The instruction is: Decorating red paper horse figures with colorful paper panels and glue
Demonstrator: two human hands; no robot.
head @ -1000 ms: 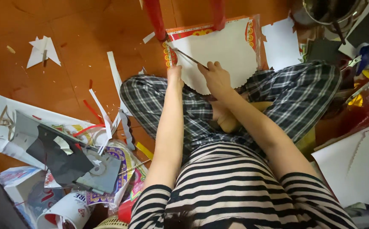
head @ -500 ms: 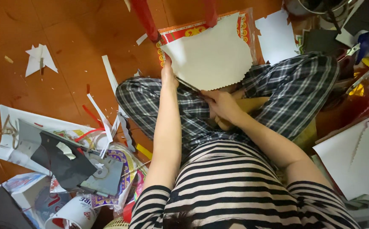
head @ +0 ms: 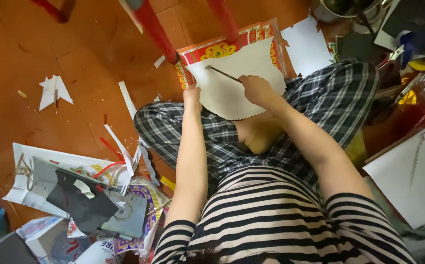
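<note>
left hand [head: 192, 96] pinching, right hand [head: 254, 88] fisted — both arms outstretched

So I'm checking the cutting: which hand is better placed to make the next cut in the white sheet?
Right hand: it holds the scissors over the white sheet; the left hand only grips its edge.

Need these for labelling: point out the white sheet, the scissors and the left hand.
white sheet [head: 232, 93]: head view, bare middle of the sheet.
scissors [head: 222, 74]: head view, middle of the blades.
left hand [head: 192, 98]: head view, back of the hand.
</note>
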